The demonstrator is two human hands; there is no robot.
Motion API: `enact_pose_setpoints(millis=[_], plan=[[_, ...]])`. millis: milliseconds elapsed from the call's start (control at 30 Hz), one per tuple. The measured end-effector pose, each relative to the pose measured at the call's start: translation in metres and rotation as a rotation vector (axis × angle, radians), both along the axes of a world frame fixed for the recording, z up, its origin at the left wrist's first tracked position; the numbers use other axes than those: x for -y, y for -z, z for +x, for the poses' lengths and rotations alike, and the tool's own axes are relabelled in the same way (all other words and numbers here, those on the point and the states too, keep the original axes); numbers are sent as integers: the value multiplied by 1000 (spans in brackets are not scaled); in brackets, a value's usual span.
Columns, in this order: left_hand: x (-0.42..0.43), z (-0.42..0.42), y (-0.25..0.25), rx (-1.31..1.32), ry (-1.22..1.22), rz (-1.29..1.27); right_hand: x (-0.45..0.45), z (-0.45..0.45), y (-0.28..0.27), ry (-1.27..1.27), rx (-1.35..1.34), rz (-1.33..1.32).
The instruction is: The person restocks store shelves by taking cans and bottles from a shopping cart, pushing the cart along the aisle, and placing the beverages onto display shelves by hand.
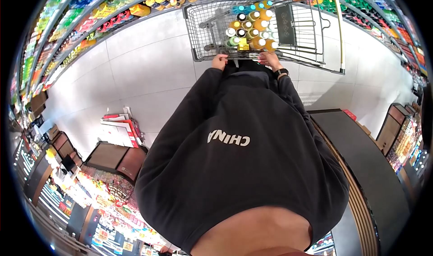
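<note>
A metal wire shopping cart (198, 28) stands crosswise just in front of me. Inside are several drink bottles (252, 25), many with orange or yellow contents and caps in white, black, yellow or blue. A small yellow item (243, 44) sits at the bottles' near side. My left hand (219, 62) is closed at the cart's near top rim, its fingers curled together. Farther right along that rim, my right hand (269, 60) has its fingers bent over the wire; a dark watch is on this wrist. Part of each hand's grip is too small to make out.
Shelves of bottled drinks (122, 16) curve along the far side. The cart's pale handle bar (337, 25) is at the right. A dark counter (361, 152) stands at my right; a brown-topped stand (106, 155) and red-and-white cardboard (122, 127) are at my left.
</note>
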State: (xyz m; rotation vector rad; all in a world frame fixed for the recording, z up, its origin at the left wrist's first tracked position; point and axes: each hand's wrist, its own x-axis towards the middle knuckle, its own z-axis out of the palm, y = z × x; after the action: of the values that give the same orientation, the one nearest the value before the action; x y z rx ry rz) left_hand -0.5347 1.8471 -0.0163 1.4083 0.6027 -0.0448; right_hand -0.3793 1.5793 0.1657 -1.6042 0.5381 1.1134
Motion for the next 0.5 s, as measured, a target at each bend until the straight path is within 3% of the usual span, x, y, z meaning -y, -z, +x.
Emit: enact_pose_setpoints(millis=[67,133,200,267,333,367,400,433,467,500], plan=[[-7,-11,-40,-197,-80,1,4,-4,8,10,4,21],[-31,-36,-6,-229,14,107,-3,-5,16,14,-4,-21],[-47,-55,-18,-259,-145,-135,-6,-1,37,-44,-9,-27],[-67,-77,-19,-318,-141,-127,-20,0,20,-102,19,-38],[-87,-100,-12,-351,-121,-90,-25,4,41,-208,77,-35],[-103,-111,-6,-439,60,67,-21,13,59,-465,229,60],[-113,-136,31,-237,239,482,-14,16,90,-976,750,-50],[-118,-142,32,-252,287,540,-10,15,93,-1119,1170,-4],[-123,-145,23,-266,335,599,-19,16,67,-1085,929,48],[-128,-154,13,-43,612,1206,-29,16,41,-1029,700,69]])
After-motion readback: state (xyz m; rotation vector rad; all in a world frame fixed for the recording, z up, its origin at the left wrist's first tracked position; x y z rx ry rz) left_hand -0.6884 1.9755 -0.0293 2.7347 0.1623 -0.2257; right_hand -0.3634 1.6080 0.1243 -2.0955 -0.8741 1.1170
